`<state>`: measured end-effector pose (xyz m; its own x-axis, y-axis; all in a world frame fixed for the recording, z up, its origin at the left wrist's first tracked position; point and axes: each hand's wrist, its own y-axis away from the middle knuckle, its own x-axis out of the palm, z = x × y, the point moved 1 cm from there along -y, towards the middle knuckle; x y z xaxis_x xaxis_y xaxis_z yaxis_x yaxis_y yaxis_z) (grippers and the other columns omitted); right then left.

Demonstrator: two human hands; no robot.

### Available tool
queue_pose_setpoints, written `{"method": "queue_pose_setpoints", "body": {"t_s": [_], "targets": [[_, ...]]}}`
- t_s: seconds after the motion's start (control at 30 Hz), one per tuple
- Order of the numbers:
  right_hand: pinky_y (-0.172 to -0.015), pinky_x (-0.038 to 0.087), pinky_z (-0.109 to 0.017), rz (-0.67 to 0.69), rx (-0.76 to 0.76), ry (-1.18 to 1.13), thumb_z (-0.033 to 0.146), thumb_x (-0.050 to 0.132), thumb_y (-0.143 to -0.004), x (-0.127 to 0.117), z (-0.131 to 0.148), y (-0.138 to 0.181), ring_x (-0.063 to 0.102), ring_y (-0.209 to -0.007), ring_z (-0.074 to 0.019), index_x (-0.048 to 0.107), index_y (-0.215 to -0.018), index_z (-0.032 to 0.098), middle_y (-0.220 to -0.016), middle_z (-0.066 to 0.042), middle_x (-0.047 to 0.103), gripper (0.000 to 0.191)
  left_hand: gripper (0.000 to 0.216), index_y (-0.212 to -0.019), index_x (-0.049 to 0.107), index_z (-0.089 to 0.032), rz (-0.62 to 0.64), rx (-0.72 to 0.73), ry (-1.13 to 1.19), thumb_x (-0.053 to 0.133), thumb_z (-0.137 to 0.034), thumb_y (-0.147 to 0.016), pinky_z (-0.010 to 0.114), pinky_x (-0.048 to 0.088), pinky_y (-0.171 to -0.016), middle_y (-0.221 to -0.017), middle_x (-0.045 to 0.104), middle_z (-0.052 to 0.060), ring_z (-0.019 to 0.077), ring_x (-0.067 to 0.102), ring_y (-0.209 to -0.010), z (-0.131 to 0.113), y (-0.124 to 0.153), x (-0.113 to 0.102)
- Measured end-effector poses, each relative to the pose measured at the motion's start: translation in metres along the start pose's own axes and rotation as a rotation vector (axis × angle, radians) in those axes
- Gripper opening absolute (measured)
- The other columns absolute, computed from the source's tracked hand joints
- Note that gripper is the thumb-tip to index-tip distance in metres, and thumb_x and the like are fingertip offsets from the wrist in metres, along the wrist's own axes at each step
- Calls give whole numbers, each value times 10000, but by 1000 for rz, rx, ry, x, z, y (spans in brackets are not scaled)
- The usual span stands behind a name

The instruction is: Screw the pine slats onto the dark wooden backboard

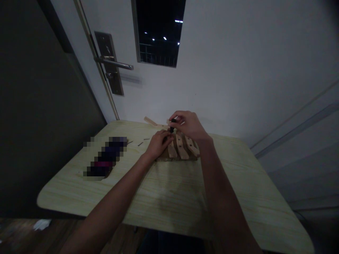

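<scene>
With left hand [159, 143], touching wooden slats [182, 146] mid-table [185, 197], apparently to steady; can't tell if pinching anything. Note loose fasteners [140, 144] left of that, probably for easy reach. With right hand [186, 125], gripping black-handled tool [173, 121] nearly upright, likely to bear straight down. Farther back, see wooden strip [150, 121] lying near white door [225, 70], perhaps out of the way.

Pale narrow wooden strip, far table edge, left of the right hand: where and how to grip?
Probably pinch the pale wooden strip across its narrow width at the left end, from the left: that end juts clear of the left hand and right hand.
</scene>
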<state>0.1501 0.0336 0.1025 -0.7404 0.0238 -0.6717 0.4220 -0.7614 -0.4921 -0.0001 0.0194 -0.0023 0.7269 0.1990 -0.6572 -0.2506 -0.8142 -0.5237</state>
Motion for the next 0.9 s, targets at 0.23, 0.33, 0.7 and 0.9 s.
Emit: {"method": "queue_pose_setpoints", "body": {"t_s": [0.23, 0.33, 0.7, 0.9], "targets": [[-544, 329, -255, -97, 127, 167, 519, 716, -733, 0, -2, 1, 458, -553, -99, 513, -609, 187, -600, 11, 557, 408, 159, -948, 679, -180, 3, -2, 29, 591, -291, -875, 381, 482, -907, -1020, 667, 79, 232, 608, -984, 0, 0, -2], [-550, 312, -258, -90, 112, 202, 543, 706, -735, 2, 0, 1, 423, -558, -95, 475, -591, 194, -602, 17, 535, 443, 163, -944, 690, -187, -2, -2, 36, 563, -274, -890, 388, 484, -915, -1014, 670, 76, 230, 608, -993, -1, 0, -2], [-705, 480, -267, 156, -51, -105, 212, 609, -821, -13, 8, 3, 621, -816, -132, 692, -1006, 200, -1083, -49, 702, 203, 214, -953, 703, -180, -3, -17, 43, 512, -270, -922, 375, 488, -909, -1018, 677, 81, 224, 616, -980, 0, -1, -3], [-724, 475, -279, 81, -19, -64, 157, 623, -807, -13, 3, 2, 624, -788, -141, 738, -972, 196, -968, -48, 733, 205, 210, -957, 693, -183, 1, -20, 36, 502, -264, -921, 375, 482, -916, -1017, 671, 75, 226, 611, -995, -1, 0, -2]]}}
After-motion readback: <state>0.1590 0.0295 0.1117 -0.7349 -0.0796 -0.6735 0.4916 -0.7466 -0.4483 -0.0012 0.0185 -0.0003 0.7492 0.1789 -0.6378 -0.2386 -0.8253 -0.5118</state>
